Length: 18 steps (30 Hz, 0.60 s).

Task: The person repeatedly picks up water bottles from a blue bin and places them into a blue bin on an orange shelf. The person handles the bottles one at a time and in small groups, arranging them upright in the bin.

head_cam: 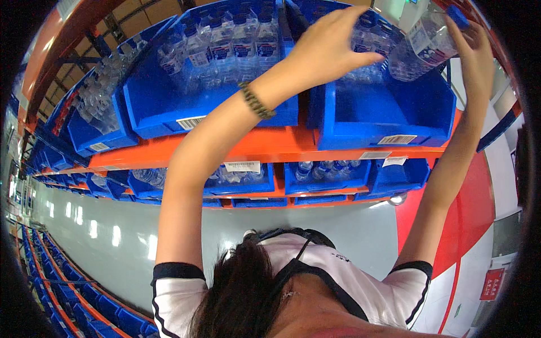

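My right hand (475, 50) grips a clear plastic bottle (433, 40) near its blue cap (457, 17). The bottle is tilted over the right side of a blue plastic bin (380, 101), and its base points down to the left. My left hand (329, 46) is above the left part of this bin, thumb and fingers apart, with nothing seen in it. Behind its fingers, several capped, labelled bottles (367, 38) stand at the back of the bin. The front part of the bin's floor shows bare blue plastic.
Left of this bin, a wider blue bin (160, 110) holds several similar bottles (243, 38). Another bin of bottles (101, 93) stands farther left. An orange shelf beam (270, 143) runs below them. Lower bins (325, 186) hold bottles too. More racks (76, 291) line the grey floor's far side.
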Available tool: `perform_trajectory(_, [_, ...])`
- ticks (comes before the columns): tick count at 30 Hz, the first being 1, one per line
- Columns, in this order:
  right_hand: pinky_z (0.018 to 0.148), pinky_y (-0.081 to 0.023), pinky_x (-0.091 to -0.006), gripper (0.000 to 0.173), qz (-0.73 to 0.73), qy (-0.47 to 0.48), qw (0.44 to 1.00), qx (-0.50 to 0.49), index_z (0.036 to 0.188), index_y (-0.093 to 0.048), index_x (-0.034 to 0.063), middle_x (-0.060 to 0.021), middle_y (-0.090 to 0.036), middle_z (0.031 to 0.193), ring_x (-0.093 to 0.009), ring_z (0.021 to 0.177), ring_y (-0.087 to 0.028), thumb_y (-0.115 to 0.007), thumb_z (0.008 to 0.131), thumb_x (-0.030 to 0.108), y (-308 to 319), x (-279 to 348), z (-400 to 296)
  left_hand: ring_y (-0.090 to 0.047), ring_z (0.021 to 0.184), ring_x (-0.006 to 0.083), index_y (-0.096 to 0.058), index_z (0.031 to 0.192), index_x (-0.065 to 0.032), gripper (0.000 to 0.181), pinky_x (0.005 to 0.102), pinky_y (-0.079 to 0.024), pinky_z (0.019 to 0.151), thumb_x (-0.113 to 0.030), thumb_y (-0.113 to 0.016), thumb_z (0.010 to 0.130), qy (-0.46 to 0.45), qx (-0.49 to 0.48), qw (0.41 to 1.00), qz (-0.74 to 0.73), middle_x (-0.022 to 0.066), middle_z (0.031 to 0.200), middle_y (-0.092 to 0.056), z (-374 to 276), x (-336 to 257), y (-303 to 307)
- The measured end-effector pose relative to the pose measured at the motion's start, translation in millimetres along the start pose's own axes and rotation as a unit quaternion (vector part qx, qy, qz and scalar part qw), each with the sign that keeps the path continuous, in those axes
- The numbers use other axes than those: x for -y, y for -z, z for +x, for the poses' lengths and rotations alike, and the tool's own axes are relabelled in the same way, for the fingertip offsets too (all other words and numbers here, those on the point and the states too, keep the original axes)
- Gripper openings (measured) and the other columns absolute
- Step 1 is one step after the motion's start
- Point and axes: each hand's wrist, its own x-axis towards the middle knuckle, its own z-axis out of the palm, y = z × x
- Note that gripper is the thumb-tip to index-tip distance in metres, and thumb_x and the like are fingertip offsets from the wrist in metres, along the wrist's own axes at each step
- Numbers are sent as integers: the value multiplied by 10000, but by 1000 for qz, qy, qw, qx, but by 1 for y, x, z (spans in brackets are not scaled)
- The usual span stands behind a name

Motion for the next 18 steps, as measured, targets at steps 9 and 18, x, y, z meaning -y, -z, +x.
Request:
perform_trajectory(9, [739, -503, -274, 398, 160, 157, 973, -44, 1083, -555, 23, -102, -641, 938, -171, 848, -631, -714, 789, 238, -29, 164, -36, -565, 1034, 335, -424, 1297, -24, 725, 387, -460, 891, -195, -788, 694, 41, 21, 998, -31, 183, 1124, -561, -7, -22, 74])
perform_trajectory(18, [718, -508, -453, 440, 75, 61, 988, 122, 924, -587, -23, -271, -634, 828, -429, 821, -624, -710, 743, 359, -179, 209, -32, -620, 1012, 328, -562, 1158, 14, 621, 391, -485, 870, -336, -777, 692, 228, 137, 953, 142, 220, 1068, -640, -79, 85, 139])
